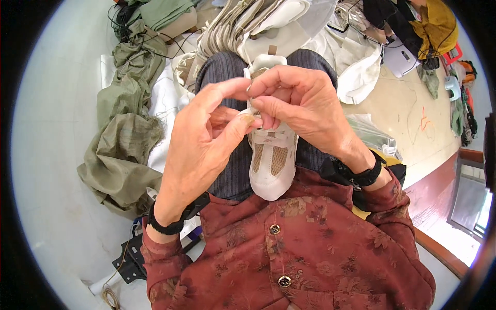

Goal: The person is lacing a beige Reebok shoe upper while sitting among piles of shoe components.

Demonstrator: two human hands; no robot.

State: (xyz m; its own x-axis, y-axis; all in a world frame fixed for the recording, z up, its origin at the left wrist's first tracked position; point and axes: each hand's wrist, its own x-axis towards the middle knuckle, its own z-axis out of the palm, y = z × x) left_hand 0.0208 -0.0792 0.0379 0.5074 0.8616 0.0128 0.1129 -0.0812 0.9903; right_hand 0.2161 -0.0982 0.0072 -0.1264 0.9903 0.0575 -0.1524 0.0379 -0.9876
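A white sneaker upper (269, 178) with beige mesh panels lies across my lap, its toe pointing toward me and its tongue end toward my knees. White laces cross its front. My left hand (201, 137) is closed in a pinch on a white shoelace (250, 111) just above the upper. Close against it, my right hand (312, 106) pinches thumb to forefinger over the eyelet rows, beside the lace. A thin strand shows at those fingertips, but its kind is too small to tell. Both hands hide the middle of the upper.
Beyond my knees lies a stack of white and beige shoe uppers (232, 33). Olive green cloth (121, 144) is heaped at the left. White pieces (356, 82) spread on the right, near a clear plastic bag (369, 132) and a tan surface (413, 124).
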